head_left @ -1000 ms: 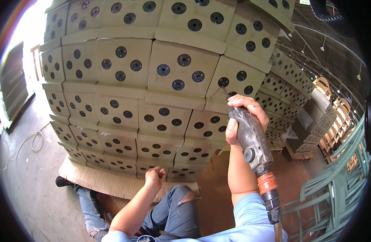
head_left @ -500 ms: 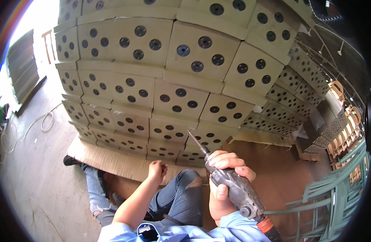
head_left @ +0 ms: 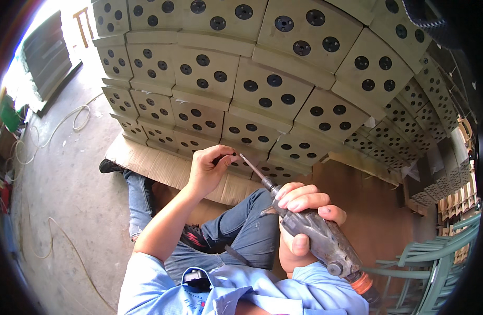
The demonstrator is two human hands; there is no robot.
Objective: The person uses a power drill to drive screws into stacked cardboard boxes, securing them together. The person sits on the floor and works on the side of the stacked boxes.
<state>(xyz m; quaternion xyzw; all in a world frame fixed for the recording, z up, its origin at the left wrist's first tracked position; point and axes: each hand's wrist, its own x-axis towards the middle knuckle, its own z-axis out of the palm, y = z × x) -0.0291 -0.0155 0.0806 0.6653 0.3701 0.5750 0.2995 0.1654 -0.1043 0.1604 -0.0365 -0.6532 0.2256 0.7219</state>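
Observation:
My right hand [head_left: 307, 202] is wrapped round a dark grey power screwdriver [head_left: 325, 241] with an orange band near its rear end. Its long thin bit points up and left. Close to the bit's tip, my left hand [head_left: 205, 169] is closed, thumb and forefinger pinched together. Whatever they hold is too small to make out. Just beyond both hands rises a stack of beige box-like pieces [head_left: 299, 73], their faces set with black round discs [head_left: 274, 80]. The bit's tip appears in front of the lower rows; whether it touches them I cannot tell.
Flat cardboard [head_left: 147, 163] lies under the stack. My bent legs [head_left: 246, 226] are close below my hands. A pale hose [head_left: 55, 123] loops over the concrete floor at left. Green metal frames [head_left: 435, 262] stand at right, with curved wooden pieces [head_left: 464, 197] behind them.
My left hand has risen from above my knee to the tip of the bit, its fingers now pinched. The right hand still grips the screwdriver. The view has shifted, so the stack sits further right.

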